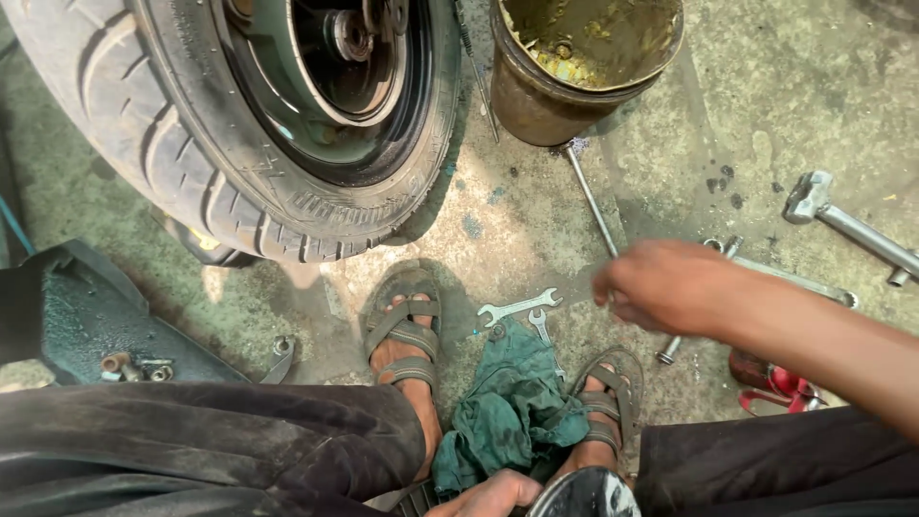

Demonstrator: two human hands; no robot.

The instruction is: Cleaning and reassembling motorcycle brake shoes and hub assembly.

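Stained, cracked concrete floor [536,206] serves as the work surface, spotted with oil and littered with tools.

Head view: the right hand [670,287] reaches across from the right edge, blurred; its fingers curl downward over a long thin steel rod [592,201], but whether they grip it cannot be told. Just below the fingertips lie two bright open-ended spanners [522,308], flat on the floor and untouched. At the bottom edge the left hand [490,495] shows only its knuckles, touching a crumpled green rag [512,412] and just beside a rounded shiny metal part [586,493]; its grasp cannot be told either.

Progress, as a judgement: work appears midway. A treaded rubber tyre on a black rim [258,115] stands well beyond the fingers with its hub exposed, and loose bolts [134,367] rest on a dark panel at the left, suggesting dismantling already done and refitting outstanding.

Beyond the right fingers stands a grimy round bucket [574,67] with yellowish residue. Further right lies a heavy T-shaped socket wrench [847,225].
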